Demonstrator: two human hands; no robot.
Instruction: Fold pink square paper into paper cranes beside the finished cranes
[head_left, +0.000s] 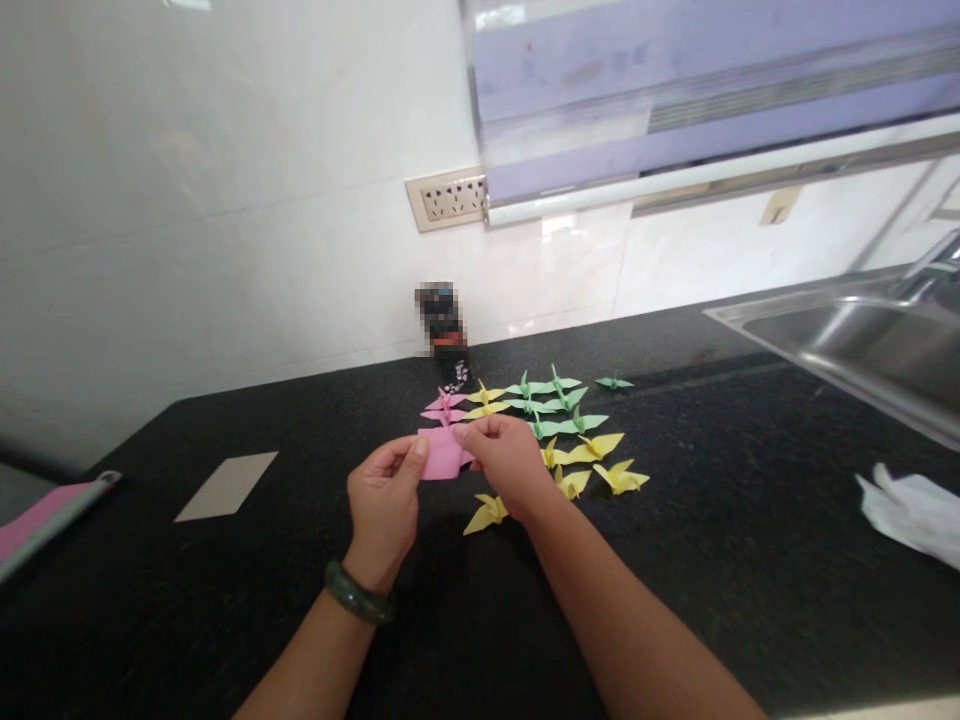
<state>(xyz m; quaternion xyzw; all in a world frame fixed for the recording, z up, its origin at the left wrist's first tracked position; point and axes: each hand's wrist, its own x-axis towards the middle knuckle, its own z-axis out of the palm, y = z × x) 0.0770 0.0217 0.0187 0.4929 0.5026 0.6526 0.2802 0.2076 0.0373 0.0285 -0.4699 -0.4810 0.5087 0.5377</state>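
A small pink square of paper [441,455] is held up between both hands over the dark counter. My left hand [386,500] pinches its left edge with thumb and fingers; a dark green bangle circles that wrist. At the upper right corner my right hand [506,455] grips the same sheet, its fingers curled. Just behind the hands stand pink paper cranes [444,402], yellow paper cranes [486,395] and green paper cranes [556,400]. More yellow cranes [600,447] lie right of my right hand, and a single yellow crane [487,513] sits beneath it.
A pale sheet of paper [227,487] lies on the black counter [712,560] to the left. Farther left is a pink sheet [37,515] beside a grey bar. On the right are a white crumpled cloth or tissue [911,510] and a steel sink [847,335].
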